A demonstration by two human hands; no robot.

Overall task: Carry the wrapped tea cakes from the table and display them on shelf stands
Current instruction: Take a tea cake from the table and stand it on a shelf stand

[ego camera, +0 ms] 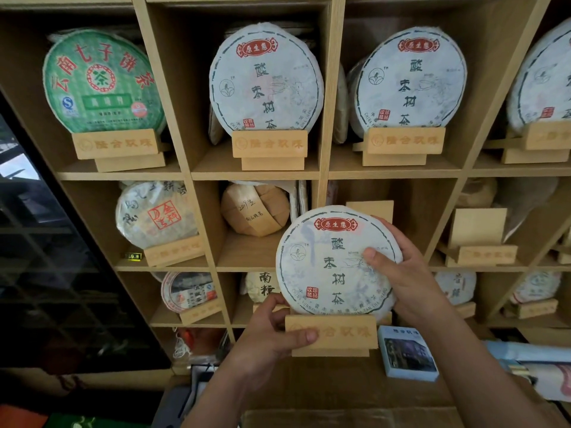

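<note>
Lower centre: left hand (272,329) gripping wooden stand (332,335), right hand (398,270) clasping tea cake (335,261); risk of toppling if tilted.

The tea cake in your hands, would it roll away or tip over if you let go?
Probably it could roll: the tea cake is a round flat disc standing on edge. It sits in the stand, which the left hand grips, so it may stay. The right hand steadies it, hinting it tips easily. Its paper wrap looks smooth, maybe slippery.
</note>
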